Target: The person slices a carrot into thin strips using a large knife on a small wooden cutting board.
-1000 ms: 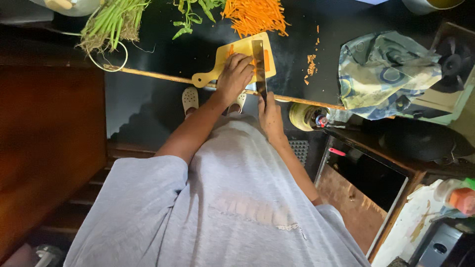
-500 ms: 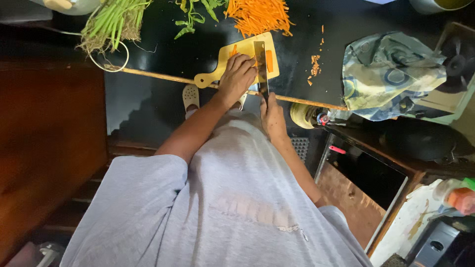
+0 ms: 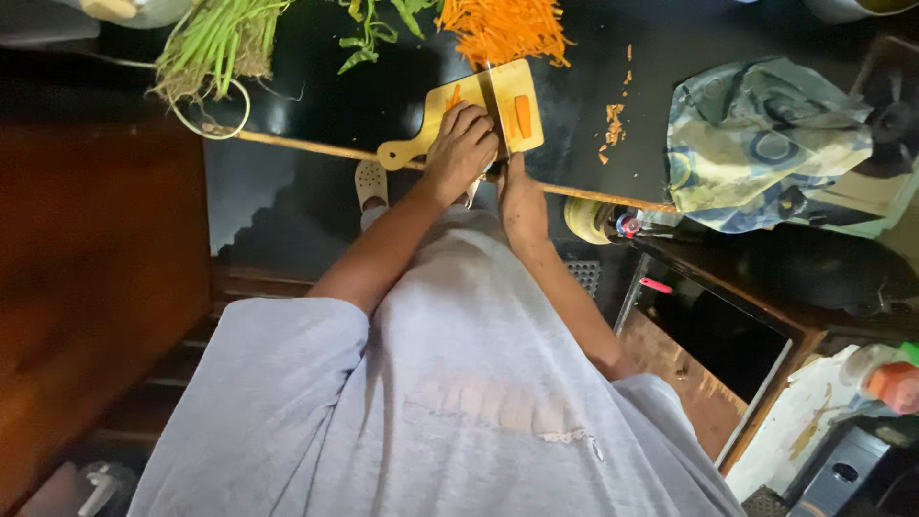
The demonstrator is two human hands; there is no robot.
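Dark counter (image 3: 316, 86), bare patch left of the yellow cutting board (image 3: 522, 86): open passage there. Far edge blocked by a heap of shredded carrot (image 3: 503, 29) touching the board's far end. Far left: bundle of green stalks (image 3: 215, 38) and loose leaves (image 3: 369, 38). Right of the board, scattered carrot bits (image 3: 613, 120), then a narrow bare strip before the crumpled patterned cloth (image 3: 766, 144), which fills the right side. Left hand (image 3: 461, 153) covers the board's near-left half; right hand (image 3: 520, 196) with knife (image 3: 490, 96) crowds the near edge.
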